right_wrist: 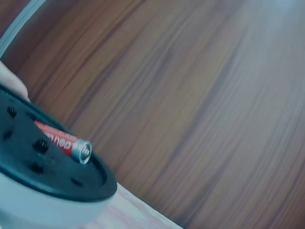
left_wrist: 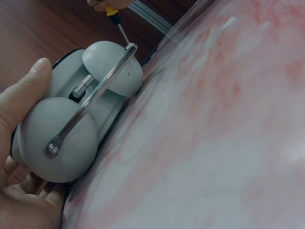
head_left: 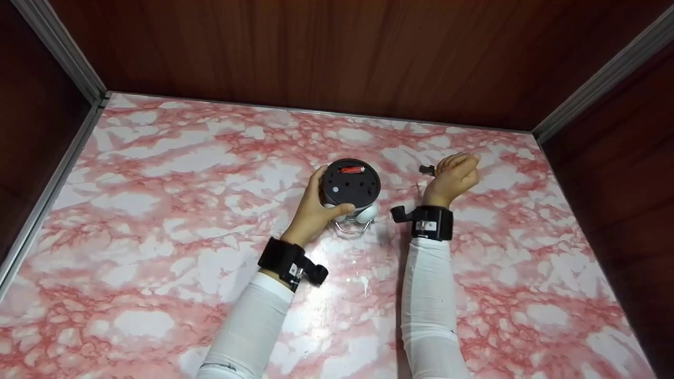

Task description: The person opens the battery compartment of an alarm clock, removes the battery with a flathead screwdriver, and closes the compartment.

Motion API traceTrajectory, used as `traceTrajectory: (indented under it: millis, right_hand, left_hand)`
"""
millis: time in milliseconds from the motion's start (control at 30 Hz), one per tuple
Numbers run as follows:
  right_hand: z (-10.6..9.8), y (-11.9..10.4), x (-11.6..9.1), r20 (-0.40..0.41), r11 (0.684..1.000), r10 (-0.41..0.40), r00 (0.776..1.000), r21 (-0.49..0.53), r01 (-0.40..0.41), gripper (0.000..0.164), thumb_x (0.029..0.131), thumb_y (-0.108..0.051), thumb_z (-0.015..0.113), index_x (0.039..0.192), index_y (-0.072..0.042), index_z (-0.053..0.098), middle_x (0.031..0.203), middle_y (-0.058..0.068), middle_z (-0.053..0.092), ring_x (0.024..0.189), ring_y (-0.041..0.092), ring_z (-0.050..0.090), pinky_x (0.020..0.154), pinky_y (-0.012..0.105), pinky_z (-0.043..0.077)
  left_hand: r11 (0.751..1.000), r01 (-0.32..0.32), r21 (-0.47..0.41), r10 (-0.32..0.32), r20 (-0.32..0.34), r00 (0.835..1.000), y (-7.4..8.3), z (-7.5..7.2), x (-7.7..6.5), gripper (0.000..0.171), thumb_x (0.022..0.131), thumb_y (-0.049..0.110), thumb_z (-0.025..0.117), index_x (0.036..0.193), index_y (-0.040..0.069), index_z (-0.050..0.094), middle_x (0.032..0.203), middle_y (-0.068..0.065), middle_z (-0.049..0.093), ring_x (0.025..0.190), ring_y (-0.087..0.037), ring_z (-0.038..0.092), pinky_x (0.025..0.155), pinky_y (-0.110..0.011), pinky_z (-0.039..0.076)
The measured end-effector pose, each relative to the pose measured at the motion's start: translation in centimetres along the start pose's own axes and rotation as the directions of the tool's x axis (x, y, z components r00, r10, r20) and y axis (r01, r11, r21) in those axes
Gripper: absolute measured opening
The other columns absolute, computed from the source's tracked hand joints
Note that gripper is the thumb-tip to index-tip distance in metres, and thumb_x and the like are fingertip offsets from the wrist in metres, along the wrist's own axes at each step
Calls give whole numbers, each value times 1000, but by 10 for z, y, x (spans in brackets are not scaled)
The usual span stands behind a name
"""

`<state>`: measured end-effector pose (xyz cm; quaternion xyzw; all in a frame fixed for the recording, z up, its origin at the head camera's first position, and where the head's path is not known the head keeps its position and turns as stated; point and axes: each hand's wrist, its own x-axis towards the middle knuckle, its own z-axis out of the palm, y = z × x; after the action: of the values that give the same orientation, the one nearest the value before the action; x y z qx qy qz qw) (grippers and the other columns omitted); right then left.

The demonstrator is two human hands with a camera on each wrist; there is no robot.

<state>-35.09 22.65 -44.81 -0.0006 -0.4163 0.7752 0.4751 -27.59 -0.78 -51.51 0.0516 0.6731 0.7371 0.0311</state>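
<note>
A white twin-bell alarm clock (left_wrist: 107,102) lies face down, its black back cover (head_left: 350,195) upward. My left hand (head_left: 310,211) grips the clock's side, thumb near the bells and fingers around the far edge. A red battery (right_wrist: 62,140) sits in the slot in the back, its metal end raised and sticking out. Off to the clock's right, my right hand (head_left: 453,178) holds a screwdriver (left_wrist: 114,16) with a yellow and black handle, its thin shaft pointing downward. The bells' metal handle (left_wrist: 90,98) faces toward me.
A small black piece (head_left: 427,170) shows just left of the right hand. The table (head_left: 158,210) has a red and white marbled top. Dark wood-patterned panels (head_left: 316,52) with metal edge strips stand around it at the back and both sides.
</note>
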Motion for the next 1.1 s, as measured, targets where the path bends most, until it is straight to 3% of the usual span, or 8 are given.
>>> traceTrajectory:
  millis: [200, 367, 533, 633, 733, 833, 967, 1100]
  right_hand:
    - [0, 1, -1, 80, 994, -61, 995, -85, 68, 57, 110, -4, 26, 52, -7, 28, 46, -4, 29, 41, 7, 24, 44, 21, 20]
    - [-4, 4, 0, 183, 965, -100, 978, -223, 140, 56, 109, -3, 27, 52, -5, 29, 48, -4, 33, 44, 8, 30, 48, 21, 26]
    - [-15, 7, 6, 286, 904, -96, 953, -376, 204, 57, 107, -1, 32, 51, -3, 32, 47, -7, 36, 44, 6, 32, 48, 20, 25]
    - [-22, 8, 13, 369, 839, -116, 922, -460, 290, 56, 106, 1, 36, 50, -5, 31, 47, -9, 34, 44, 3, 28, 48, 19, 20]
    - [-27, 7, 22, 474, 757, -127, 871, -522, 394, 57, 103, 3, 40, 50, -12, 29, 49, -10, 30, 45, 3, 23, 49, 19, 16]
    - [-31, 6, 30, 595, 658, -115, 795, -554, 510, 57, 102, 4, 44, 51, -16, 27, 51, -9, 26, 47, 6, 21, 50, 22, 15]
    - [-36, 6, 39, 749, 510, -56, 661, -547, 663, 52, 101, 2, 47, 54, -11, 29, 54, -3, 27, 49, 15, 26, 51, 29, 21]
    - [-43, 6, 47, 835, 416, 56, 547, -518, 748, 46, 102, -5, 46, 57, -8, 36, 56, 4, 35, 50, 24, 34, 51, 35, 29]
  left_hand:
    - [1000, -21, -13, 21, 0, 1000, 0, 0, 2, 106, 76, 8, 90, 159, 14, 24, 156, -13, 38, 140, -25, 43, 117, -34, 32]
    - [997, -37, -61, 38, 6, 999, -1, -1, 3, 105, 76, 3, 88, 159, 11, 24, 157, -13, 37, 140, -26, 43, 116, -33, 33]
    - [998, -26, -59, 27, 15, 1000, -2, -1, 2, 106, 76, 3, 89, 159, 11, 23, 158, -13, 35, 141, -27, 42, 116, -34, 33]
    - [998, -33, -46, 33, 15, 999, -2, -1, 2, 106, 76, 5, 89, 159, 12, 24, 158, -13, 35, 140, -27, 42, 117, -35, 33]
    - [999, -37, -39, 38, 10, 999, -2, -1, 2, 105, 76, 6, 90, 159, 12, 25, 158, -13, 35, 140, -28, 43, 117, -36, 32]
    - [999, -30, -23, 30, 5, 1000, -1, -1, 2, 107, 75, 8, 91, 159, 14, 25, 158, -12, 35, 141, -27, 42, 118, -36, 31]
    - [1000, -24, 3, 24, -3, 1000, -1, -1, 1, 108, 75, 10, 91, 159, 15, 24, 159, -11, 34, 141, -27, 40, 119, -37, 29]
    - [999, -33, 17, 33, -2, 999, -2, 0, 1, 107, 75, 11, 91, 159, 14, 26, 159, -11, 35, 141, -28, 40, 119, -38, 28]
